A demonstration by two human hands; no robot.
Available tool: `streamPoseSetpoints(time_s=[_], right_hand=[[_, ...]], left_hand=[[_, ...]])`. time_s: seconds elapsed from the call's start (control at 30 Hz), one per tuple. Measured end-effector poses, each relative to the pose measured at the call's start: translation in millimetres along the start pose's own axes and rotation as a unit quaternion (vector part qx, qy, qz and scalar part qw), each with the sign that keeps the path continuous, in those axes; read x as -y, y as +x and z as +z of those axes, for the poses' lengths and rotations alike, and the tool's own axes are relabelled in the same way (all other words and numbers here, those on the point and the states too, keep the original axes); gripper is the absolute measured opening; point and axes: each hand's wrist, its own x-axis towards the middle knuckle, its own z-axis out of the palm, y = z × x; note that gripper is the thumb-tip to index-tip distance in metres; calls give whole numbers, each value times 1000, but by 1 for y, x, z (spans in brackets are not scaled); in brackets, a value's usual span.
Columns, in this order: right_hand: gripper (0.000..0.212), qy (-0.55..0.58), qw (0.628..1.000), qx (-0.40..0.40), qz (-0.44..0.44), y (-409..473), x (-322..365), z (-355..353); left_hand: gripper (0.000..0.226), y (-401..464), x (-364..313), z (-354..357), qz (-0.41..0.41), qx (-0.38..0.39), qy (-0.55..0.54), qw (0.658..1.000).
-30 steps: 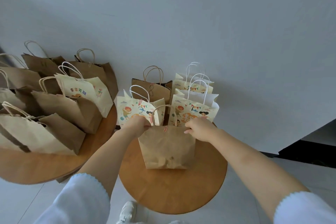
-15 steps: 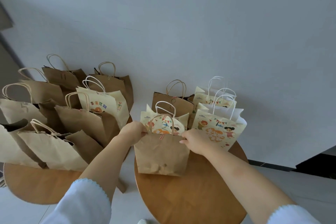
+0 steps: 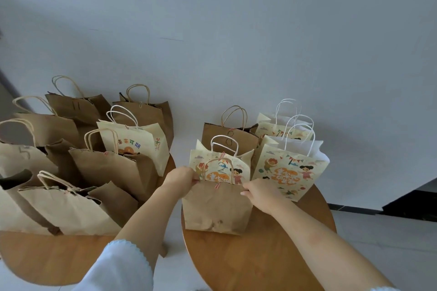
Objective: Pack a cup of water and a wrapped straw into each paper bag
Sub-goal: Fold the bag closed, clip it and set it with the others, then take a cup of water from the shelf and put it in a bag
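A person stands over two round wooden tables full of paper bags. On the right round wooden table [image 3: 272, 260], the plain brown paper bag [image 3: 216, 208] stands upright at the front, nearest the person. The left hand [image 3: 181, 178] pinches the bag's top left corner. The right hand [image 3: 261, 194] holds the top right corner, fingers curled on the edge. So the bag sits right between the two hands, and its top edge runs from one hand to the other. Both hands are just as close to it.

A small pink clip [image 3: 217, 186] sits on the middle of the top edge, so the bag looks closed. I cannot see a cup or a straw anywhere; they may be inside.

Just behind it stands a cream paper bag with cartoon children [image 3: 234, 172], touching or almost touching. I think the next move slides or lifts the brown bag.
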Motion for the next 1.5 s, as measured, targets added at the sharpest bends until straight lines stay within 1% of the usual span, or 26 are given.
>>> streamPoseSetpoints(time_s=[0.03, 0.1, 0.17, 0.23, 0.27, 0.3, 0.37, 0.47, 0.57, 0.6, 0.67, 0.73, 0.8, 0.87, 1.0, 1.13, 1.3, 1.4, 1.5], right_hand=[[20, 4, 1000, 4, 5, -3, 0, 2], [30, 11, 1000, 19, 11, -7, -1, 4], [28, 17, 999, 29, 1, -9, -5, 3], [51, 26, 999, 28, -4, -11, -6, -4], [59, 29, 999, 21, -6, -12, -5, -7], [61, 31, 999, 7, -16, -13, -4, -10], [58, 35, 998, -27, -37, -14, 0, -18], [55, 41, 991, -90, -92, -13, 9, -31], [67, 74, 976, -145, -144, -9, 28, -47], [67, 78, 971, -162, -159, -5, 37, -53], [54, 58, 965, -178, -185, 4, 60, -64], [48, 18, 964, -153, -218, 12, 92, -72], [50, -3, 962, -120, -245, 17, 129, -75], [51, -14, 956, -103, -274, 18, 170, -75], [54, -58, 930, -79, -353, 12, 259, -69], [51, -79, 898, -67, -428, 1, 360, -54], [52, -84, 877, -58, -470, -28, 497, -27], [46, -66, 863, -68, -495, -49, 570, -21], [43, -57, 860, -72, -503, -64, 631, -18]], left_hand=[[30, -1, -2, 3, -7, 1, -2, 1000], [32, -3, -7, 8, -24, 1, -10, 1000], [38, -10, -12, 10, -34, -7, -20, 999], [47, -20, -15, 11, -35, -15, -34, 999], [49, -26, -15, 10, -38, -18, -39, 998], [49, -32, -15, 7, -47, -20, -45, 998], [43, -44, -13, 4, -74, -36, -61, 995], [34, -66, -12, -3, -102, -64, -64, 991], [35, -90, -9, -13, -122, -110, -52, 985], [37, -98, -7, -17, -132, -128, -46, 982], [41, -116, -1, -30, -153, -158, -35, 975], [38, -138, 9, -43, -170, -180, -33, 968], [36, -160, 24, -56, -191, -198, -38, 961], [38, -183, 45, -65, -223, -220, -42, 949], [43, -238, 93, -69, -285, -246, -48, 925], [45, -311, 151, -60, -346, -258, -51, 901], [45, -423, 233, -40, -433, -268, -56, 859], [50, -486, 274, -35, -468, -254, -55, 845], [51, -534, 313, -33, -495, -240, -43, 834]])
